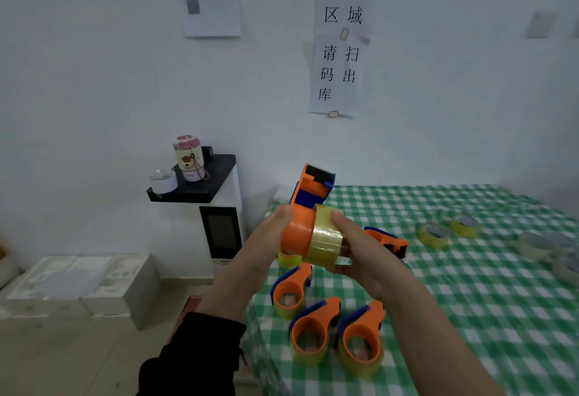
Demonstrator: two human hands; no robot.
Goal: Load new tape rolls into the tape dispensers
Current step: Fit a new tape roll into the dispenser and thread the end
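I hold an orange and blue tape dispenser (pixel 308 204) up above the table's left edge. My left hand (pixel 272 232) grips its orange hub from the left. A yellowish clear tape roll (pixel 324 237) sits partway on that hub, and my right hand (pixel 360 248) grips it from the right, thumb on top. Three loaded dispensers (pixel 313 330) lie in front on the green checked tablecloth (pixel 470 317). Another dispenser (pixel 388 240) lies behind my right hand. Two loose tape rolls (pixel 434 234) rest further right.
More clear rolls (pixel 545 247) lie at the table's right edge. Left of the table stands a white appliance (pixel 219 229) with a black tray holding a small blender (pixel 189 157). Foam blocks (pixel 81 283) sit on the floor at left. Paper signs hang on the wall.
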